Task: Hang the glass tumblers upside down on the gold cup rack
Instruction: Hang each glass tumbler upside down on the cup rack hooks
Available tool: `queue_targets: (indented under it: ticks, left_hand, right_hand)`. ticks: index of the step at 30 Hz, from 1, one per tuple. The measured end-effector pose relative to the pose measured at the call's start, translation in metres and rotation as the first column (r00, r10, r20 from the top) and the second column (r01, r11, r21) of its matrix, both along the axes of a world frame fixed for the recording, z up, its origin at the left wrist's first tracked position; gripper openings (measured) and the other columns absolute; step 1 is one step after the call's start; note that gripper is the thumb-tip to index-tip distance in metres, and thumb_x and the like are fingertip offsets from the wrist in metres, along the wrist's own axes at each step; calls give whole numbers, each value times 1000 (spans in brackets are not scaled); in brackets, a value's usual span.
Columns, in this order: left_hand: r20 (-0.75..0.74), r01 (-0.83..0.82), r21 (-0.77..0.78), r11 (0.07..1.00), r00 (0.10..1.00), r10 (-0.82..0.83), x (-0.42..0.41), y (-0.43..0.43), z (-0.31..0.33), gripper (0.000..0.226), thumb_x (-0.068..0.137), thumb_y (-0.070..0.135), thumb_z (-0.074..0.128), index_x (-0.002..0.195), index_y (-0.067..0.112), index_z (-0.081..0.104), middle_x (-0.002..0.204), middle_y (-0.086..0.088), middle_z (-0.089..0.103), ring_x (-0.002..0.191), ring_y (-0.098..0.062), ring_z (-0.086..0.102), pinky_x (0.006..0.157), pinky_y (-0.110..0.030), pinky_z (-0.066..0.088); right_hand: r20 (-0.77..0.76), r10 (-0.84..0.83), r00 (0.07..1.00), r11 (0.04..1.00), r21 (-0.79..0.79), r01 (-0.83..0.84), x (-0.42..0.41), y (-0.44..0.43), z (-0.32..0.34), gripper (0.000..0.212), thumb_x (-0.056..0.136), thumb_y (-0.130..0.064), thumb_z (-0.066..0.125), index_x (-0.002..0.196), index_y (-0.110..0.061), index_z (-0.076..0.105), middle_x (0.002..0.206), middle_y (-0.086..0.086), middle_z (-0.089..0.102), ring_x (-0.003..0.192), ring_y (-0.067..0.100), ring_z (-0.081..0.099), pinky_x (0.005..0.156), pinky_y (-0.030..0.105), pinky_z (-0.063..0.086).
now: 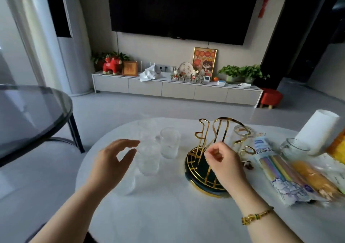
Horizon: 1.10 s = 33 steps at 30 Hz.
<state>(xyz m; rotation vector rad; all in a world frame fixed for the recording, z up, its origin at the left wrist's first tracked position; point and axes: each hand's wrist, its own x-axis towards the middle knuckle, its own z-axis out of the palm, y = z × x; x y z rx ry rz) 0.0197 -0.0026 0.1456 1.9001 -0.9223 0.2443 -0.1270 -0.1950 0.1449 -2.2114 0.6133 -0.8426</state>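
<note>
The gold cup rack (pixel 209 145) stands on a round dark tray with gold rim at the middle of the white table (pixel 168 214). One glass tumbler (pixel 240 140) hangs upside down on its far right arm. Several clear tumblers stand upright left of the rack: one (pixel 169 143) further back, one (pixel 148 160) nearer, and a faint one (pixel 147 129) behind them. My left hand (pixel 113 158) is open, fingers spread, just left of the nearer tumbler and apart from it. My right hand (pixel 224 160) hovers in front of the rack, fingers curled with nothing in them.
Right of the rack lie a packet of coloured straws (pixel 280 170), an orange packet (pixel 313 177), a glass jar (pixel 295 149) and a white roll (pixel 317 132). A round dark glass table (pixel 33 112) stands to the left. A TV cabinet runs along the far wall.
</note>
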Motion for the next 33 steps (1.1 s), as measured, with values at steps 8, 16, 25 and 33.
queue_targets:
  ticks: [8, 16, 25, 33]
  left_hand:
    - [-189, -280, 199, 939, 929, 318, 38, 61, -105, 27, 83, 0, 52, 107, 9, 60, 117, -15, 62, 107, -34, 55, 83, -38, 42]
    - [-98, -135, 665, 734, 959, 265, 67, 64, -158, 58, 92, 39, 31, 137, 15, 5, 153, -3, 6, 141, -19, 0, 115, -35, 1]
    - [-56, -148, 742, 654, 958, 281, 66, 62, -163, 60, 92, 45, 20, 137, 16, -7, 153, -2, -8, 140, -15, -11, 114, -31, -8]
    - [-75, -125, 766, 631, 957, 281, 66, 62, -161, 61, 92, 45, 19, 137, 15, -8, 153, -3, -8, 140, -17, -12, 114, -32, -8]
  right_hand:
    - [-168, 194, 966, 937, 324, -132, 64, 98, -104, 33, 76, -15, 66, 103, -18, 47, 102, -1, 53, 98, 12, 50, 78, 8, 36]
    - [-103, 217, 971, 891, 428, -154, 118, 131, -135, 91, 67, -16, 73, 136, -12, 14, 144, 7, 25, 130, 10, 24, 104, 15, 17]
    - [40, 132, 991, 890, 435, -136, 154, 141, -148, 95, 60, -14, 77, 134, -14, 18, 125, -7, 32, 119, 1, 29, 95, 2, 18]
    - [85, 73, 994, 883, 458, -104, 150, 141, -146, 78, 59, -13, 77, 121, -17, 30, 114, -4, 43, 109, 9, 43, 83, -4, 26]
